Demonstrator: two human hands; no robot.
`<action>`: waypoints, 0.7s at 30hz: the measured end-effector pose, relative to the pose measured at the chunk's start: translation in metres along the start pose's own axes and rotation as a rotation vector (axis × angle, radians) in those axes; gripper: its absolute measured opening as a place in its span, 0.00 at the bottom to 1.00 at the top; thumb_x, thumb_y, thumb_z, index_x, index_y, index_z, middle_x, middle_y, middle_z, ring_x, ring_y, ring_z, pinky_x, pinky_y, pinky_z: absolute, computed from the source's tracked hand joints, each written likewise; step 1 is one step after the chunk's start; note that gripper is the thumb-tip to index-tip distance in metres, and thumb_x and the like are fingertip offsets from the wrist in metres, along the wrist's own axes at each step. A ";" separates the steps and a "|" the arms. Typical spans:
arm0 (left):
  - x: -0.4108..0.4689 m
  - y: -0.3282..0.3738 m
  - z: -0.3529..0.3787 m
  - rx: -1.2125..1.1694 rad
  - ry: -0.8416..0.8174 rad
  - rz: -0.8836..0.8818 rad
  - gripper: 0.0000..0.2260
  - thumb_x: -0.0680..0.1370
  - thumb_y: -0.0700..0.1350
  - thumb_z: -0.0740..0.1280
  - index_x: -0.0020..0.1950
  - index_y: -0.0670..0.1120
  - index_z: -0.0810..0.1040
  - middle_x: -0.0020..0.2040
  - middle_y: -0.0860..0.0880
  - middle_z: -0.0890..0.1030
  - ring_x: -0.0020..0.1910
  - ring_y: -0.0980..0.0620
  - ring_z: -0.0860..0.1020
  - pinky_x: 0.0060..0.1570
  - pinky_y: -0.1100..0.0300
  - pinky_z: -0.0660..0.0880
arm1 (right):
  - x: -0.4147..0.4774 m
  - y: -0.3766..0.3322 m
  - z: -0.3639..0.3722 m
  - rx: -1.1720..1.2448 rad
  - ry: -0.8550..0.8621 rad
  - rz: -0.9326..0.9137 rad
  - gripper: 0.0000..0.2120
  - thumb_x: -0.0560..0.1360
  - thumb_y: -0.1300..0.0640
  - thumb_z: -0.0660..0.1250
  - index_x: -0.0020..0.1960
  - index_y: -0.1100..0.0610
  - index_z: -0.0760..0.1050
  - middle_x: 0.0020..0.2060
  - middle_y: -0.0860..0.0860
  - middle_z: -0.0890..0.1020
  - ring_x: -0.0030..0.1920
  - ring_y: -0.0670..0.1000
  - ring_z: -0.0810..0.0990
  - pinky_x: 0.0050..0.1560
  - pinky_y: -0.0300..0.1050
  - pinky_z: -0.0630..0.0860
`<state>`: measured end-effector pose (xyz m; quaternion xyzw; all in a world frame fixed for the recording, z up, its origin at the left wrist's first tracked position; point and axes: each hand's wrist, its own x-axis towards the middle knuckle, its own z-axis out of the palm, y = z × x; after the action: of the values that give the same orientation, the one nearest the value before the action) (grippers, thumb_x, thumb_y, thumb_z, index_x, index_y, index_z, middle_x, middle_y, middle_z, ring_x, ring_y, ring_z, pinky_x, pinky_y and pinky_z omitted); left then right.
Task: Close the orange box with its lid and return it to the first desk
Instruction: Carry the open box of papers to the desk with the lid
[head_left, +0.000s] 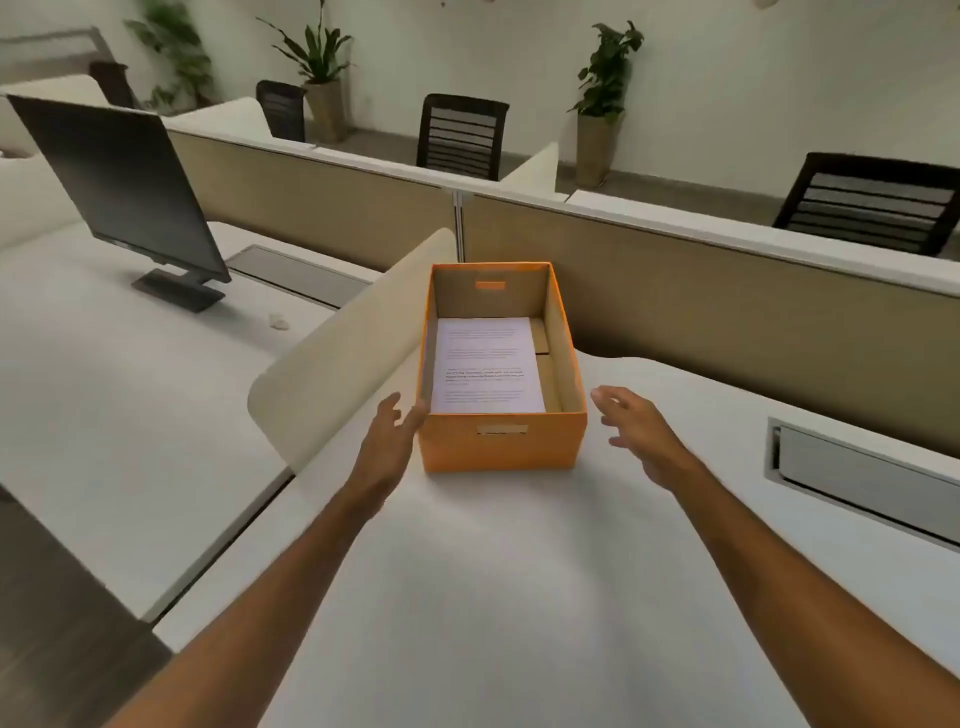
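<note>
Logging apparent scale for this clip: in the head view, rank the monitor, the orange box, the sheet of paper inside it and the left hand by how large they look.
1. Monitor, largest, though angled and farther off.
2. Orange box.
3. Sheet of paper.
4. Left hand, smallest; the wide lens makes this order only apparent.

Open rectangular cardboard box (501, 447) is showing bright orange on its outer walls and plain brown on its inner walls. Sheet of printed paper (487, 366) inside is showing white with thin grey-black text lines. Flat desk top (467, 597) is reading white. Curved side screen (343, 338) is showing cream. Long rear partition panel (727, 312) is showing tan with a white top edge. Flat computer monitor (130, 182) is showing black. Slatted mesh office chairs (462, 137) are showing black. Potted leafy plants (608, 67) are showing dark green in beige planters.
</note>
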<state>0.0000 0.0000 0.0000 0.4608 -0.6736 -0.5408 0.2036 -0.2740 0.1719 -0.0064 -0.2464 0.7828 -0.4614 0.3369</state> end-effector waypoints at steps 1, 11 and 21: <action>0.010 -0.002 0.000 -0.085 -0.010 -0.069 0.41 0.72 0.70 0.61 0.80 0.52 0.57 0.78 0.47 0.66 0.74 0.45 0.67 0.72 0.44 0.65 | 0.006 0.000 0.005 0.072 0.013 0.039 0.27 0.80 0.39 0.61 0.73 0.53 0.69 0.70 0.55 0.74 0.65 0.56 0.74 0.62 0.56 0.74; 0.077 -0.034 0.006 -0.402 -0.163 -0.271 0.16 0.76 0.65 0.63 0.60 0.62 0.78 0.67 0.53 0.79 0.64 0.51 0.77 0.63 0.45 0.72 | 0.051 0.014 0.033 0.435 -0.022 0.267 0.22 0.80 0.36 0.56 0.67 0.46 0.74 0.58 0.51 0.81 0.56 0.54 0.80 0.49 0.55 0.78; 0.078 -0.035 -0.006 -0.306 -0.279 -0.207 0.20 0.74 0.66 0.63 0.64 0.65 0.78 0.60 0.59 0.83 0.63 0.50 0.79 0.50 0.46 0.79 | 0.053 0.018 0.035 0.415 -0.079 0.262 0.25 0.69 0.29 0.62 0.63 0.38 0.73 0.60 0.47 0.79 0.57 0.54 0.79 0.45 0.60 0.80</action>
<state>-0.0203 -0.0687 -0.0474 0.4121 -0.5546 -0.7130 0.1194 -0.2836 0.1234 -0.0504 -0.0862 0.6827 -0.5547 0.4678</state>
